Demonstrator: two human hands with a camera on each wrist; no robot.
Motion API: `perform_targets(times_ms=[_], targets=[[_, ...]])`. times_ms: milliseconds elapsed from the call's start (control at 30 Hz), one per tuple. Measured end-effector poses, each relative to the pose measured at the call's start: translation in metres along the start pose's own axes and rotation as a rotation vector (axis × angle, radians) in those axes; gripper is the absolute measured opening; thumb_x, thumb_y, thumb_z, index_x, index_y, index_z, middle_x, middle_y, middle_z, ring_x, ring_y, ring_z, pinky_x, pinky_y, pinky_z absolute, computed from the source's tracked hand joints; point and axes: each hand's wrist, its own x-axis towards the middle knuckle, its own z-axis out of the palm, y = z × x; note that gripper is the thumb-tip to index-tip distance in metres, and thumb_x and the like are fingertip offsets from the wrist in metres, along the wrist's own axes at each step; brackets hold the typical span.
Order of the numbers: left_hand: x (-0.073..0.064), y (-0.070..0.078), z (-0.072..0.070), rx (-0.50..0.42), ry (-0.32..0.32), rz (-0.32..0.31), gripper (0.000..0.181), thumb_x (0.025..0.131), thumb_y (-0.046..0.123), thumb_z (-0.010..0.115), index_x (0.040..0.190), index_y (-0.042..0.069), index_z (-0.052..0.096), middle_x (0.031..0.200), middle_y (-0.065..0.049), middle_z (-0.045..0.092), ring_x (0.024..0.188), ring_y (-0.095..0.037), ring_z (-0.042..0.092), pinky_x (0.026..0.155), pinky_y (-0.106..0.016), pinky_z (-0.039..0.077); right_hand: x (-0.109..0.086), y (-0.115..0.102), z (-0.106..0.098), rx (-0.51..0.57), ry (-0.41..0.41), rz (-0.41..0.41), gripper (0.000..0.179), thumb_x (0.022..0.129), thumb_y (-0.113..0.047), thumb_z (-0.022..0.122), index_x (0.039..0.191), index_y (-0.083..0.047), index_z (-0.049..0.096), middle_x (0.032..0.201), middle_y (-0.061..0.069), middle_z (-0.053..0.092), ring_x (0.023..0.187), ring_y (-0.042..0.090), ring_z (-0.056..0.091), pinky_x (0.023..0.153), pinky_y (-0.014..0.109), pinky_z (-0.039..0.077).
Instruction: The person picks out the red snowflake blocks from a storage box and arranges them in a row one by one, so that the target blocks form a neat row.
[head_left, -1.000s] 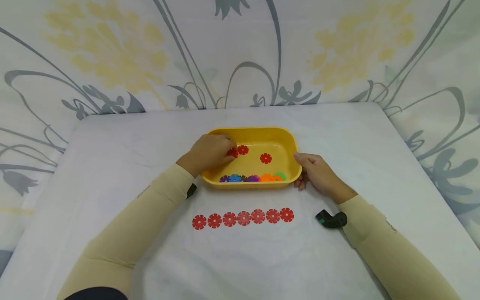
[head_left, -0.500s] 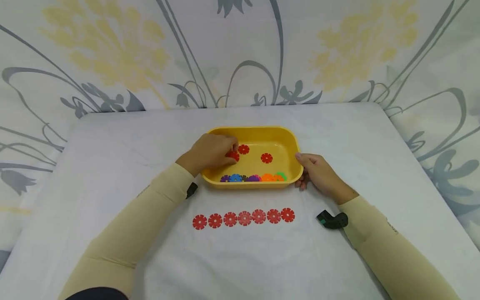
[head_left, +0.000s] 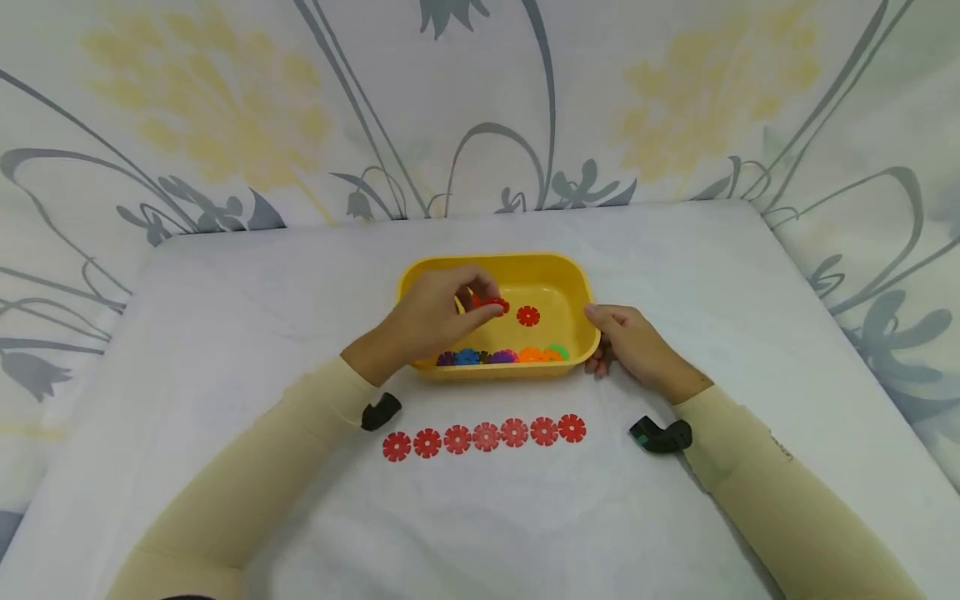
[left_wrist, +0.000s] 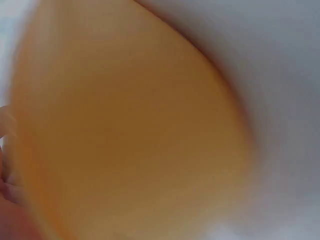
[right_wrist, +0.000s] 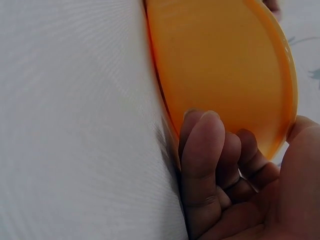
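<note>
My left hand is over the left part of the yellow tray and pinches a red flower-shaped disc between thumb and fingers. More red shows behind these fingers; I cannot tell if it is a second disc. Another red disc lies on the tray floor. My right hand grips the tray's right end, thumb on the rim. In the right wrist view its curled fingers rest against the outer wall. The left wrist view is mostly filled by the blurred tray wall.
Purple, blue, orange and green discs lie along the tray's near wall. In front of the tray, a row of several red discs lies on the white cloth. Patterned fabric rises behind the table.
My left hand has lifted slightly and moved right within the tray, with a red disc pinched in its fingers. My right hand keeps its hold on the tray's end.
</note>
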Motion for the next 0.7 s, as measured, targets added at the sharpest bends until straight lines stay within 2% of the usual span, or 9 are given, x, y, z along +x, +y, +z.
perform_targets(times_ms=[67,133,300,433,567,700], targets=[[-0.001,0.017,0.006,-0.09,-0.016,0.048,0.017,0.091,0.02,0.075,0.102,0.011,0.065,0.094,0.002,0.069,0.078,-0.011,0.061,0.072,-0.023,0.055,0.001,-0.003,-0.004,0.013,-0.027,0.013,0.058,0.107,-0.047,0.037,0.108,0.007,0.056,0.074,0.009,0.068,0.062,0.02,0.064,0.062,0.031,0.059],[-0.002,0.032,0.014,-0.136,-0.065,0.075,0.016,0.091,0.018,0.075,0.102,0.011,0.065,0.094,0.003,0.07,0.078,-0.01,0.06,0.071,-0.022,0.055,0.001,-0.004,-0.008,0.029,-0.058,0.028,0.059,0.107,-0.048,0.037,0.11,0.008,0.056,0.076,0.008,0.069,0.065,0.02,0.065,0.065,0.03,0.06],[-0.009,0.055,0.041,-0.12,-0.255,0.1,0.018,0.093,0.018,0.072,0.108,0.013,0.065,0.094,0.005,0.07,0.08,-0.004,0.06,0.074,-0.013,0.052,-0.001,0.0,-0.013,0.051,-0.138,0.024,0.058,0.108,-0.044,0.035,0.114,0.01,0.056,0.078,0.007,0.07,0.069,0.02,0.067,0.068,0.03,0.06],[-0.013,0.066,0.061,-0.092,-0.362,0.078,0.019,0.095,0.017,0.069,0.113,0.014,0.066,0.092,0.007,0.069,0.075,-0.002,0.058,0.069,-0.011,0.051,0.0,0.001,-0.013,0.082,-0.133,-0.015,0.056,0.108,-0.043,0.038,0.114,0.01,0.056,0.077,0.005,0.069,0.068,0.018,0.066,0.066,0.03,0.06],[-0.013,0.07,0.082,-0.008,-0.409,0.081,0.016,0.095,0.018,0.069,0.111,0.018,0.068,0.089,0.009,0.065,0.073,0.0,0.056,0.065,-0.009,0.047,0.001,0.0,-0.012,0.099,-0.116,-0.026,0.055,0.108,-0.043,0.038,0.113,0.009,0.055,0.075,0.004,0.068,0.067,0.016,0.066,0.063,0.029,0.059],[-0.007,0.072,0.099,-0.016,-0.443,0.045,0.013,0.094,0.019,0.07,0.107,0.017,0.067,0.082,0.011,0.066,0.072,0.003,0.058,0.066,-0.007,0.046,0.0,0.0,-0.01,0.074,-0.109,-0.039,0.054,0.109,-0.04,0.036,0.11,0.01,0.055,0.074,0.003,0.068,0.066,0.016,0.066,0.063,0.031,0.06]])
